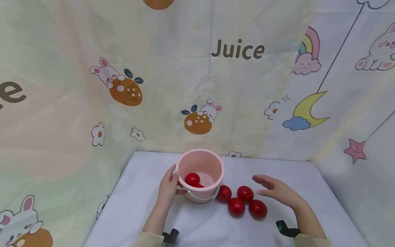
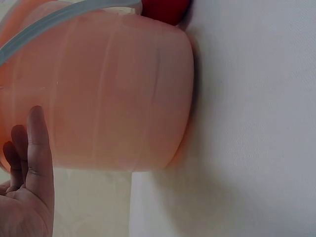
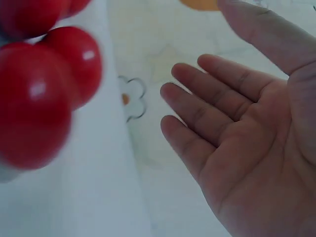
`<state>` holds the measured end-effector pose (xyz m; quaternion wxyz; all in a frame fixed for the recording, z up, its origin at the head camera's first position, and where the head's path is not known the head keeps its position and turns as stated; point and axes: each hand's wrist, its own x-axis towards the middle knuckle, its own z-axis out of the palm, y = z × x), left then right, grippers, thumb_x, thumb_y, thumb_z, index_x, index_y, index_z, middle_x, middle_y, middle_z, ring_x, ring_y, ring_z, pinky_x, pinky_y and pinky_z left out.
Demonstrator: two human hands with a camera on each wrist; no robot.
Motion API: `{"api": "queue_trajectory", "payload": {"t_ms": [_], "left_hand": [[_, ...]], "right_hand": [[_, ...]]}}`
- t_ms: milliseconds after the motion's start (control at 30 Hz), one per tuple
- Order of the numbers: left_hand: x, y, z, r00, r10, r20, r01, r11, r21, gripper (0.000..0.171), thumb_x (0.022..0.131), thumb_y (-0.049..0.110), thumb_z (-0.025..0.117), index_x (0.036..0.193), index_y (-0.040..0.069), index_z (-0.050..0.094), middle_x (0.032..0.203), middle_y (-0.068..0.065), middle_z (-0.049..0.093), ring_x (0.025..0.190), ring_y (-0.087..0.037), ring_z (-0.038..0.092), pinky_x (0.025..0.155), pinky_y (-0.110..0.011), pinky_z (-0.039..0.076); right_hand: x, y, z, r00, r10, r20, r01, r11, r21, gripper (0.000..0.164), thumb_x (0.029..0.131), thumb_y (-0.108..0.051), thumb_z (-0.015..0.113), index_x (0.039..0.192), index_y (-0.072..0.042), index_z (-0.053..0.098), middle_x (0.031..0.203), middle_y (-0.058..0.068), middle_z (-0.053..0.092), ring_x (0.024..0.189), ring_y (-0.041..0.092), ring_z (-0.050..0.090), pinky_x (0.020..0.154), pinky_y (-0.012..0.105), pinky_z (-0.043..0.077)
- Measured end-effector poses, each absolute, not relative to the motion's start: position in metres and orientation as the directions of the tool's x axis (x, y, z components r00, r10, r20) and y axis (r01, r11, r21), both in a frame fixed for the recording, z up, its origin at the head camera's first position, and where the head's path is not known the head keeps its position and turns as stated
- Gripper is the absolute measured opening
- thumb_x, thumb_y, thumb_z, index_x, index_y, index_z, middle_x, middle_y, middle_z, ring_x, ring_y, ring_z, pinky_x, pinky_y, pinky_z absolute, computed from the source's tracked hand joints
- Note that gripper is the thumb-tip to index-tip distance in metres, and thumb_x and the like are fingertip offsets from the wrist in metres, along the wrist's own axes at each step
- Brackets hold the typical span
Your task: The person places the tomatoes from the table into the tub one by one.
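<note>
Clearly, the pink bucket [image 1: 206, 173] stands on the worktop [image 1: 155, 171], towards its far edge, with its mouth facing up and its long axis close to vertical; whether it leans slightly is hard to tell. Its pale handle [image 2: 64, 15] hangs down across the near side of the wall. The red balls [image 1: 236, 207] look nearly round, so they show no marked long axis.

By count, there is one bucket with one handle, and six red balls can be made out. Two are inside the bucket, the second mostly hidden by the near rim; four lie on the worktop to the bucket's right in a loose cluster, the leftmost just beside the bucket's wall.

Two hands are in view. The left grip [image 1: 169, 183] is at the bucket's left side, its fingers fairly straight and laid against the wall just below the rim. The right grip [image 1: 279, 192] is spread and holds nothing, the thumb apart from the fingers; it is to the right of the four balls, near but not touching them.
</note>
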<state>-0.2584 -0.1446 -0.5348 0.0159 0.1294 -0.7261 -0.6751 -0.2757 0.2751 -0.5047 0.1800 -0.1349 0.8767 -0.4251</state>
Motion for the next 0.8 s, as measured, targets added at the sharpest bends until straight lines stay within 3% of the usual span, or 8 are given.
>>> {"api": "queue_trajectory", "payload": {"t_ms": [233,467,800], "left_hand": [[-0.258,-0.145,-0.534,-0.964,-0.208,-0.164,-0.176,0.04,0.984,0.053,0.099,0.044,0.054,0.149,0.038,0.039,0.112,-0.018,0.063,0.084,-0.023,0.071,0.066,-0.038,0.063],[-0.259,-0.146,-0.536,-0.964,-0.208,-0.166,-0.177,0.033,0.984,0.054,0.098,0.046,0.055,0.149,0.039,0.039,0.11,-0.018,0.063,0.084,-0.023,0.07,0.067,-0.038,0.063],[-0.26,-0.145,-0.536,-0.964,-0.207,-0.17,-0.179,0.024,0.984,0.052,0.099,0.045,0.055,0.149,0.039,0.039,0.111,-0.019,0.064,0.085,-0.024,0.069,0.067,-0.038,0.063]], "right_hand": [[-0.246,0.283,-0.544,-0.913,-0.281,-0.295,0.066,0.612,-0.788,0.076,0.084,-0.04,0.075,0.148,-0.012,0.044,0.15,0.017,0.047,0.142,0.045,0.037,0.1,0.054,0.052],[-0.234,0.286,-0.576,-0.916,-0.177,-0.361,0.178,0.627,-0.759,0.088,0.077,-0.047,0.079,0.148,-0.01,0.043,0.15,0.02,0.046,0.141,0.046,0.037,0.101,0.054,0.051],[-0.232,0.283,-0.603,-0.927,-0.052,-0.372,0.228,0.707,-0.669,0.1,0.067,-0.057,0.082,0.149,-0.014,0.044,0.149,0.023,0.046,0.137,0.049,0.04,0.099,0.057,0.051]]}}
